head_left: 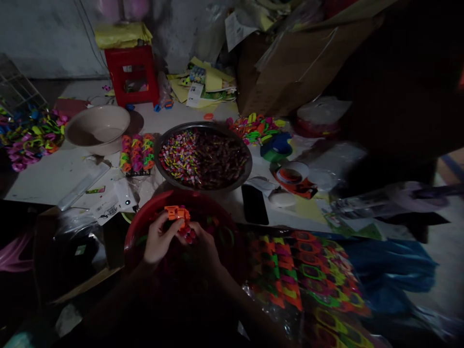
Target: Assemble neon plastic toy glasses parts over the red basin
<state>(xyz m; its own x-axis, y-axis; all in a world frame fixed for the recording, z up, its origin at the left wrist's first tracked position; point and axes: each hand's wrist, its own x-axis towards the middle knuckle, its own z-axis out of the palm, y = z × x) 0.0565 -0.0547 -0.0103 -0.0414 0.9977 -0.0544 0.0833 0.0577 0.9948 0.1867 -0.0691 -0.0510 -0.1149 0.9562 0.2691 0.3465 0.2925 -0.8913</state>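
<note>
My left hand [159, 239] is closed on an orange plastic toy piece [177, 213], which looks like a curled toy watch band. My right hand [205, 244] is closed around the lower right side of the same bundle, where red-pink pieces [187, 235] show between the hands. Its fingertips are partly hidden. Both hands are above a large red basin [139, 217] with dim green and orange pieces inside. Just beyond stands a metal bowl [249, 166] of small wrapped candies, colourful on the left and dark on the right.
Bundled bright toy pieces [137, 152] and a beige basin [97, 126] stand left of the metal bowl. A black phone [254, 205] and a tape roll [292, 174] lie right. A red stool [133, 72] and cardboard box [282, 72] are behind. Rows of toys [311, 270] fill the lower right.
</note>
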